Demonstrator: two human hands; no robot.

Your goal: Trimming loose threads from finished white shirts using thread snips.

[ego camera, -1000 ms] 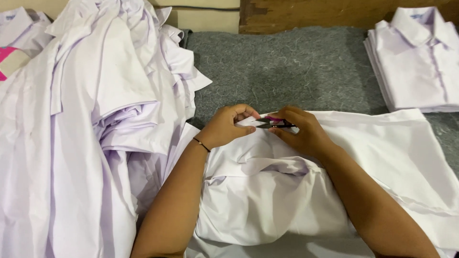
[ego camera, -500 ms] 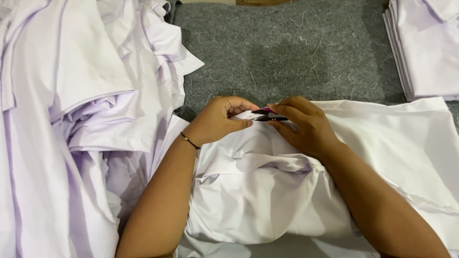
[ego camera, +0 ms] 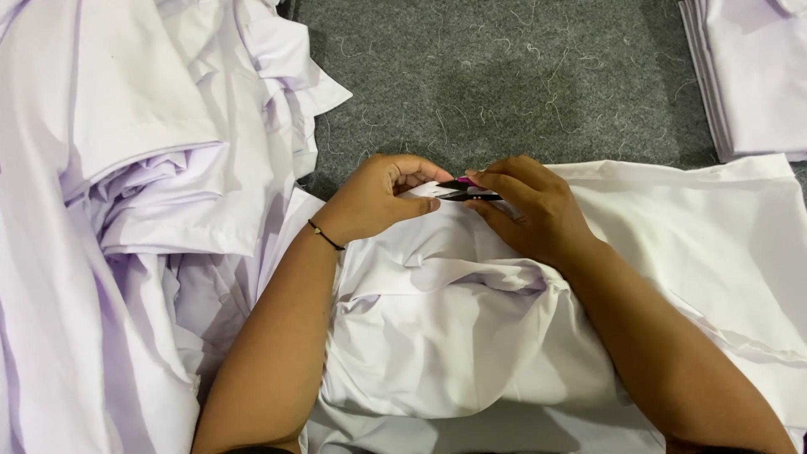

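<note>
White shirt point(ego camera: 471, 336) lies spread and rumpled across a grey felt-covered table point(ego camera: 504, 76), directly in front of the person working on it, with both forearms resting over the cloth. At the garment's far edge the left hand point(ego camera: 378, 197) curls its fingers inward and pinches a small fold of the white fabric between thumb and fingertips. A thin dark band point(ego camera: 326, 236) circles that wrist. The right hand point(ego camera: 534, 206) meets it there, fingers pressed together and closed around a small pair of thread snips point(ego camera: 466, 190) with black blades and a touch of pink at the handle; the blade tips point toward the left hand and sit at the pinched fold, though whether they touch the cloth cannot be made out. Short loose threads point(ego camera: 471, 92) are scattered over the bare grey surface beyond the hands. To the person's left, a large loose heap of white shirts point(ego camera: 126, 168) rises beside the work, its edge overlapping the garment in hand. At the far right corner sits a neat stack of folded white shirts point(ego camera: 748, 76), well apart from the hands.
</note>
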